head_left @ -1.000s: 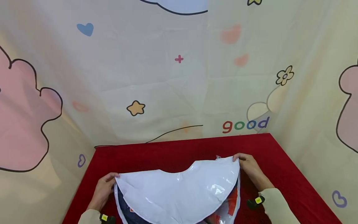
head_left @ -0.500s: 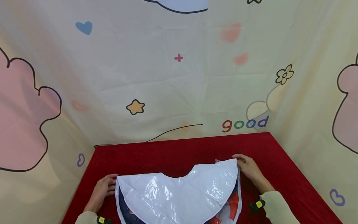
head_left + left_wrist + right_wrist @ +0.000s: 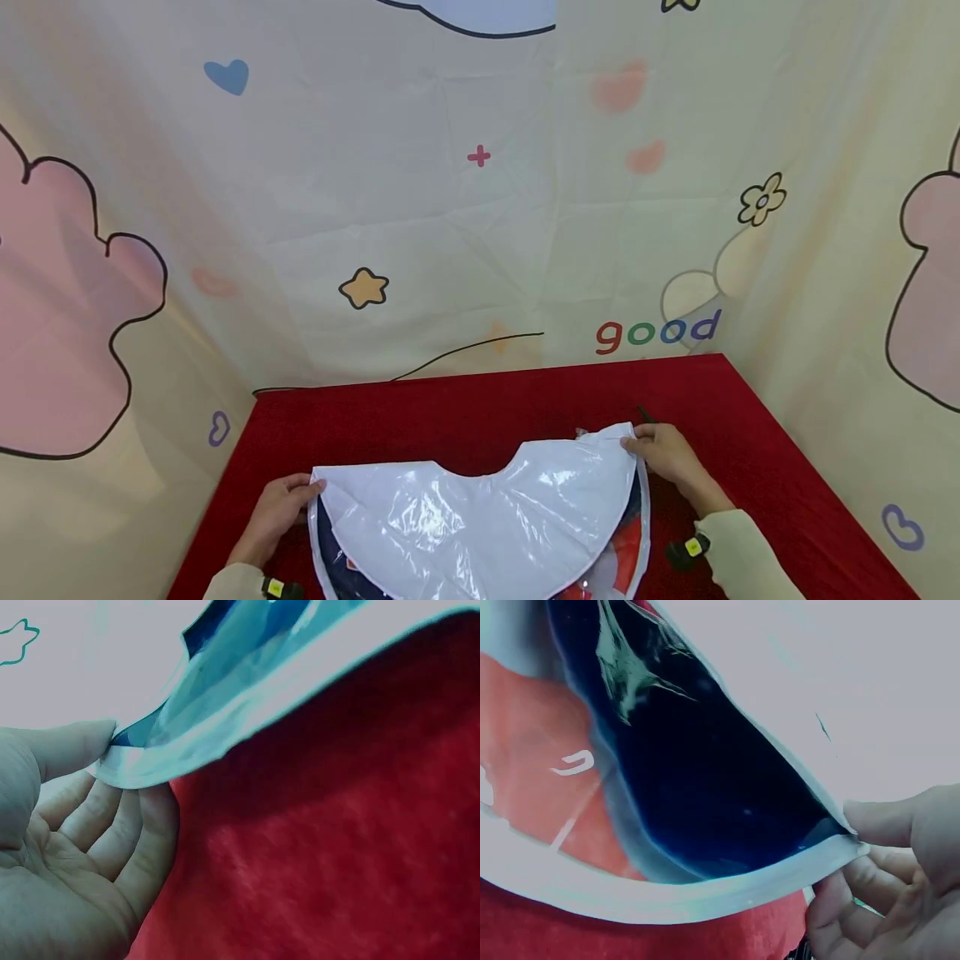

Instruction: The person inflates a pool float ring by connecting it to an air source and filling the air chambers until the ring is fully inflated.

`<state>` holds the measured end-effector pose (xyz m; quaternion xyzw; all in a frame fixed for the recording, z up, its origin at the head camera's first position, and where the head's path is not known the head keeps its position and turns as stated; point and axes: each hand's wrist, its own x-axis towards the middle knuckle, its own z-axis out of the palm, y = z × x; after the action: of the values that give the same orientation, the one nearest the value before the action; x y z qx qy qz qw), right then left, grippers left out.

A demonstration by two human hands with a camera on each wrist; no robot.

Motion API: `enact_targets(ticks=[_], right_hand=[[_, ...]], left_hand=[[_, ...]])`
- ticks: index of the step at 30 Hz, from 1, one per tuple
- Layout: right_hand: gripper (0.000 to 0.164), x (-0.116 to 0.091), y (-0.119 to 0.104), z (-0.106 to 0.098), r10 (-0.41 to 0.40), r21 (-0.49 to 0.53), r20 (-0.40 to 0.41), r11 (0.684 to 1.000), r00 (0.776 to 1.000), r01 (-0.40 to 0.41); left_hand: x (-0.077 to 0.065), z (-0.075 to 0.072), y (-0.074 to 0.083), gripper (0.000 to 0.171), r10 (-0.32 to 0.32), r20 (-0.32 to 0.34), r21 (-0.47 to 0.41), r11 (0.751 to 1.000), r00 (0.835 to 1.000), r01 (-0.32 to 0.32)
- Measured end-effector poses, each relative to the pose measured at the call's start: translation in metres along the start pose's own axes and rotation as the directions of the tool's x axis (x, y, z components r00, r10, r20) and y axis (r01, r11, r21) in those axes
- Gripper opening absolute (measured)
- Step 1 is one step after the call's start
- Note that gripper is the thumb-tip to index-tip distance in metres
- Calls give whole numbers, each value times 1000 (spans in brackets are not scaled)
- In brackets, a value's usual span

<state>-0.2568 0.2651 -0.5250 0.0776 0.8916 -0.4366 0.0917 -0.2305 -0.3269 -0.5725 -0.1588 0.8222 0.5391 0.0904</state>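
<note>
A deflated swim ring of shiny plastic lies folded in half, its white side up, with a rounded notch in the far edge. Navy and red print shows from the layer beneath, past the curved near edge. My left hand pinches the left end of the fold; in the left wrist view the thumb presses on top and the fingers lie under the white rim. At the right end, my right hand pinches the corner between thumb and fingers. The ring's nearest part is cut off by the head view's lower border.
A red cloth covers the table under the ring. Behind the right hand a small dark green thing sticks out. A printed curtain hangs at the back and both sides.
The ring's far edge has sunk slightly toward me. My left fingers loosened from the corner, then pinched it again. My right hand has dropped a little, its thumb now over the corner.
</note>
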Motion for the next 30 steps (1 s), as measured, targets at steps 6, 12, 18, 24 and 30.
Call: enact_targets(ticks=[6,12,18,24,30], right_hand=[[40,-1,-20,-10,-63,34,-99,997,993,66],[46,0,-59,-29,-167,81,-223,979,960,189],[45,-11,-83,-44,-251,95,-434,942,865,321],[26,-29,-79,-43,-280,34,-647,919,709,393],[28,-44,-70,-40,-347,-111,-628,926,696,362]], left_hand=[[-5,-8,26,46,81,-87,-47,995,993,-85],[-10,-20,70,42,203,-275,-18,976,940,-216],[-23,-22,100,35,239,-425,-154,931,873,-330],[-47,-14,101,34,328,-530,-49,909,782,-415],[-63,-10,91,35,314,-527,78,943,790,-323]])
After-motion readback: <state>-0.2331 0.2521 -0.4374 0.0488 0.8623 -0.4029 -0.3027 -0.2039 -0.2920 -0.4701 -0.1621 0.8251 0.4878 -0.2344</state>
